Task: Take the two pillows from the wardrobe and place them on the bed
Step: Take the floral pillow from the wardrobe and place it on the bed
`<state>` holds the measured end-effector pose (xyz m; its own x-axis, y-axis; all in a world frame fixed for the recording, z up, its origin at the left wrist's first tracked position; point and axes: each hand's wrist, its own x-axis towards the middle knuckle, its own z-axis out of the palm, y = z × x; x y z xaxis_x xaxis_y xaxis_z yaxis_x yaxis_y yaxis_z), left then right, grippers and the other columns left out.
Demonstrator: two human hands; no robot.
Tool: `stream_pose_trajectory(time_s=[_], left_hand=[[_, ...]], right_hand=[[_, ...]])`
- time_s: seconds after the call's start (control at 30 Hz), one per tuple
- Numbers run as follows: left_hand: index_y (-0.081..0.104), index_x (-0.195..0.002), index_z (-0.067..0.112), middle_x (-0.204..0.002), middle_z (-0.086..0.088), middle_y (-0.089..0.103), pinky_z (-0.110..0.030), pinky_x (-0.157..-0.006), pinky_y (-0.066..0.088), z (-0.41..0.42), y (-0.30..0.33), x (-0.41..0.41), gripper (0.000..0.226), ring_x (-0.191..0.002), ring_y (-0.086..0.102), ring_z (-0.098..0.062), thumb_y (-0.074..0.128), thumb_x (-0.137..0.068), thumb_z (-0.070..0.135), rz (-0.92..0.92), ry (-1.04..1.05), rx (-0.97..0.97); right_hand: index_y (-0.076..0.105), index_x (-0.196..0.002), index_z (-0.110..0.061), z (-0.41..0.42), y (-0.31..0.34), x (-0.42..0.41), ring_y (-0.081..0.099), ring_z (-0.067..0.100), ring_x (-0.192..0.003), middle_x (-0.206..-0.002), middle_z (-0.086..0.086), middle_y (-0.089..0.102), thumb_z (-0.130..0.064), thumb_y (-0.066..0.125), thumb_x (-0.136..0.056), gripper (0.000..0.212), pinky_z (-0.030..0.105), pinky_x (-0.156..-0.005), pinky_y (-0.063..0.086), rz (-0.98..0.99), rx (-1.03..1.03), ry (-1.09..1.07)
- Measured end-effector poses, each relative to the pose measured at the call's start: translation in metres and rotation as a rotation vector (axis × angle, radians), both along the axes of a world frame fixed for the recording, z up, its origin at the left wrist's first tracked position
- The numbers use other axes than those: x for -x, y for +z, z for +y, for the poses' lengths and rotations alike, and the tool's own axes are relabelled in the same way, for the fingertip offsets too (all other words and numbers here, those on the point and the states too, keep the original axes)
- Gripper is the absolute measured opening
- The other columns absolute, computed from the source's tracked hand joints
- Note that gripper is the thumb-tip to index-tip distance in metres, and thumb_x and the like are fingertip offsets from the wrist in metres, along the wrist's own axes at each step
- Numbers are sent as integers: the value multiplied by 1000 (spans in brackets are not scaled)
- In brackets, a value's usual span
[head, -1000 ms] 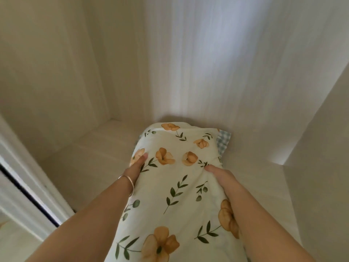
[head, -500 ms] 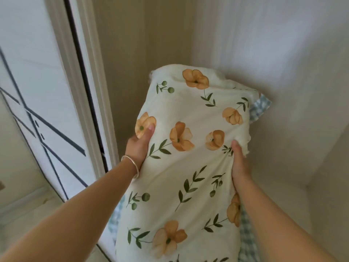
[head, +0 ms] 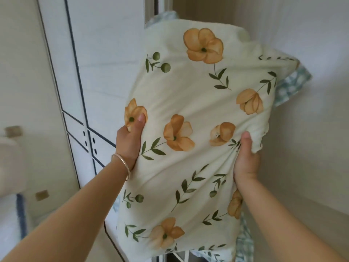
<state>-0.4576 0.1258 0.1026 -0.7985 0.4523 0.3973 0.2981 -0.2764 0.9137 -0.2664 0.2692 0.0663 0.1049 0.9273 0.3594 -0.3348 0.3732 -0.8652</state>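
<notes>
One wardrobe [head: 311,167] interior fills the right half of the view: pale panels, the back wall running behind the load and a side panel to the far right, with open room between the load's right edge and that panel. One white door [head: 90,72] with dark inlaid lines stands at left, its inner edge just behind the load's upper left corner; four small dark slots show in its lower panels. One pillow [head: 188,129] is plainly visible, cream with orange flowers and green sprigs, held upright in the air, clear of any shelf and in front of the wardrobe opening. A blue-and-white checked fabric [head: 290,86] shows at its right upper edge, lower right edge and top corner; whether that is a second pillow or the reverse of the first cannot be told. Two bare forearms reach up from the bottom edge. The left hand [head: 130,142] has a grip on the pillow's left edge, thumb pressed flat on the front face, fingers hidden behind. The right hand [head: 245,159] has its grip on the right edge, thumb forward, cloth bunched into creases under it. One thin bangle [head: 122,163] circles the left wrist. At far left a blurred white shape with a blue stripe is seen; it cannot be identified.
</notes>
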Motion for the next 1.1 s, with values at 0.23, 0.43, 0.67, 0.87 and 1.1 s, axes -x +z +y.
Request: stream_pose_trajectory(time_s=[0.23,0.43,0.67,0.87,1.1], left_hand=[[57,-75,22,-70,-1,53,-31,-73,42,-109,-12,72,41,-71,51,-17,44,-90,58,-9,299,-39],[60,-89,1,-57,-5,44,-38,-75,40,-210,-38,128,57,-60,45,-14,37,-96,52,-38,606,-12],[55,-72,0,-56,-9,48,-46,-81,47,-300,-79,186,55,-69,53,-39,38,-97,47,-129,863,114],[47,-58,11,-55,-5,44,-31,-56,34,-322,-123,266,51,-56,43,-19,39,-99,41,-204,1037,125],[62,-82,7,-66,-5,55,-30,-72,37,-300,-158,405,48,-69,53,-22,37,-98,45,-315,1144,116]], right_hand=[[57,-82,-41,-75,10,98,58,2,-89,-89,-24,58,-38,59,-82,4,7,-77,42,-20,-96,220],[60,-111,-9,-143,0,193,47,13,-93,-79,-14,48,-37,57,-89,36,23,-80,37,-83,-56,539],[54,-79,-28,-198,-50,312,58,23,-89,-78,-12,56,-53,58,-80,25,32,-75,43,-247,-9,797],[59,-89,-26,-210,-78,422,61,23,-95,-88,-6,62,-56,57,-77,33,37,-87,50,-365,-41,938],[63,-103,-15,-186,-109,603,61,26,-99,-106,6,66,-71,55,-66,68,42,-92,49,-448,-29,1111]])
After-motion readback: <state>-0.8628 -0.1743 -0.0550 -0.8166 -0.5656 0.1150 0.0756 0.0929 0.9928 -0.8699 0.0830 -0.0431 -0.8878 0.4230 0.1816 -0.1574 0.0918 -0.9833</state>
